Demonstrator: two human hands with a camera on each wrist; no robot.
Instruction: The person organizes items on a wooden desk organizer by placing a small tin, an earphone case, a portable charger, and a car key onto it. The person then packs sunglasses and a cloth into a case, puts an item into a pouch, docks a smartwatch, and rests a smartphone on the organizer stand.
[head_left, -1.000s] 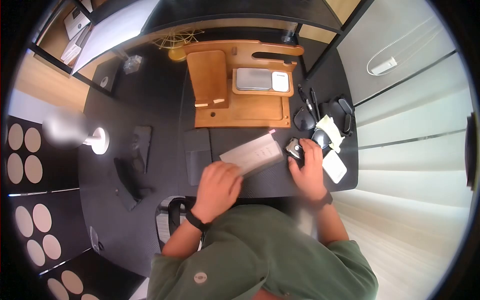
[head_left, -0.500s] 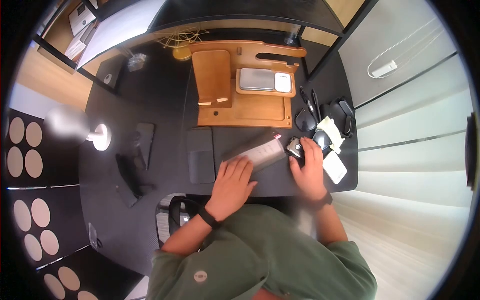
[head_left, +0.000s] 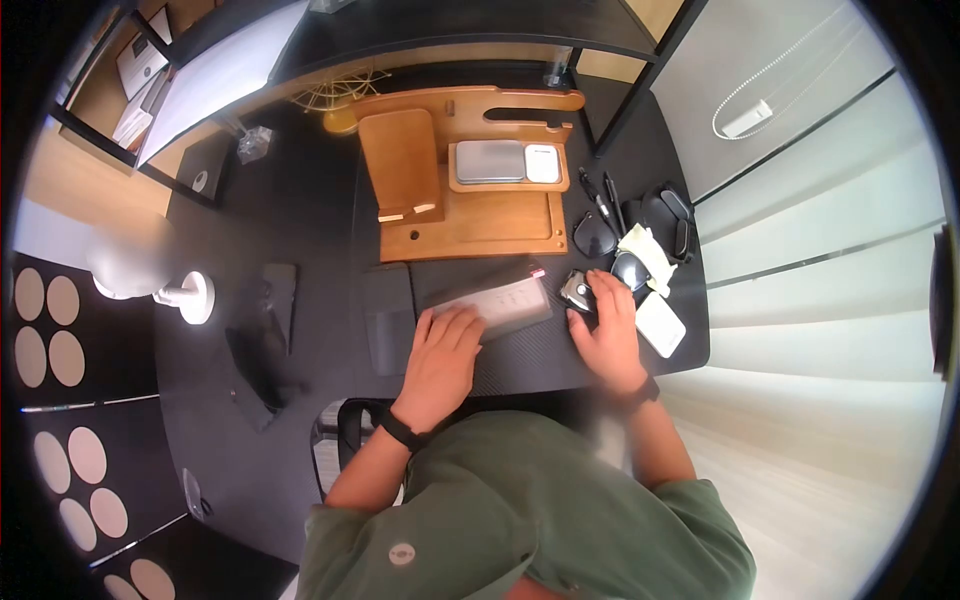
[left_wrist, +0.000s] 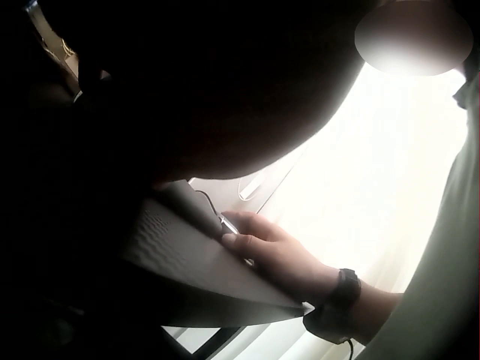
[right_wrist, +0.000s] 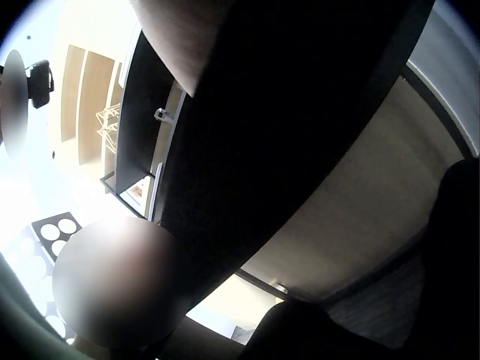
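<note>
A long box (head_left: pixel 500 305) with a pale printed face, greyish sides and a small red tab at its far right corner lies in front of the wooden stand. My left hand (head_left: pixel 440 358) rests on its near left part, fingers extended and covering that end. To the right, my right hand (head_left: pixel 612 338) holds a small silver-and-black object (head_left: pixel 577 290) between thumb and fingers, partly hidden by them. The left wrist view shows the right hand (left_wrist: pixel 274 247) low at the desk edge. A white rectangular case (head_left: pixel 661 325) lies just right of it.
Behind stands a wooden desk organizer (head_left: pixel 470 225) with a grey tin (head_left: pixel 489 161). Sunglasses (head_left: pixel 595 235), a yellow cloth (head_left: pixel 648 258) and pens (head_left: pixel 613 203) crowd the right side. A dark flat folder (head_left: pixel 389 320) lies left, and a white lamp (head_left: pixel 196 298) stands farther left.
My left hand has shifted right and flattened onto the box from its left end. The box shows a narrower pale face and more grey. My right hand has stayed at the silver-and-black object.
</note>
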